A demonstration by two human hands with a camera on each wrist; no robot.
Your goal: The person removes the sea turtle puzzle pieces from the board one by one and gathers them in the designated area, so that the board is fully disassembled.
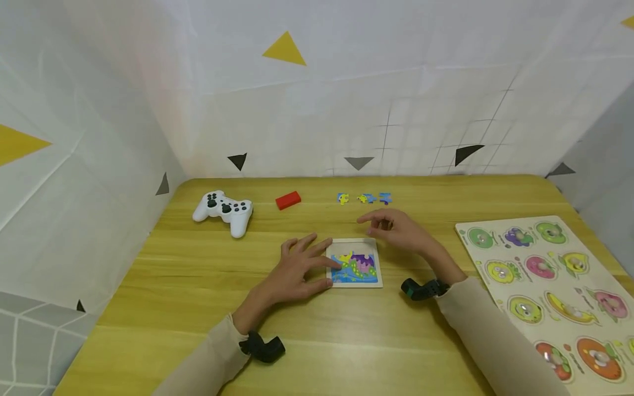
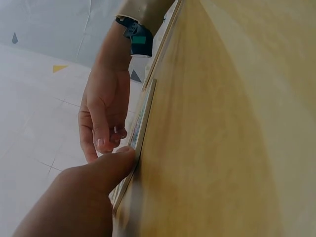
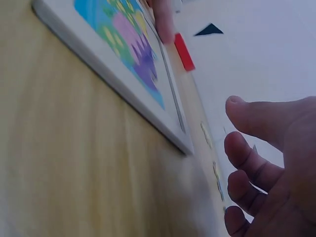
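A small framed jigsaw puzzle (image 1: 354, 269) lies flat on the table, its lower part filled with blue, pink, purple and yellow pieces and its top strip bare. My left hand (image 1: 299, 269) rests at the frame's left side with fingers spread, one fingertip on the picture and the thumb at the lower left edge. Above the frame's upper right corner hovers my right hand (image 1: 398, 230), fingers loosely bent with nothing between them, as the right wrist view also shows. Beyond it lie three loose puzzle pieces: a left one (image 1: 343, 198), a middle one (image 1: 366, 198) and a right one (image 1: 385, 198).
A white game controller (image 1: 225, 211) and a red block (image 1: 288, 200) lie at the back left. On the right, a large wooden fruit board (image 1: 515, 264) reaches toward the front, close to my right forearm. White patterned cloth (image 1: 346, 110) hangs behind the table.
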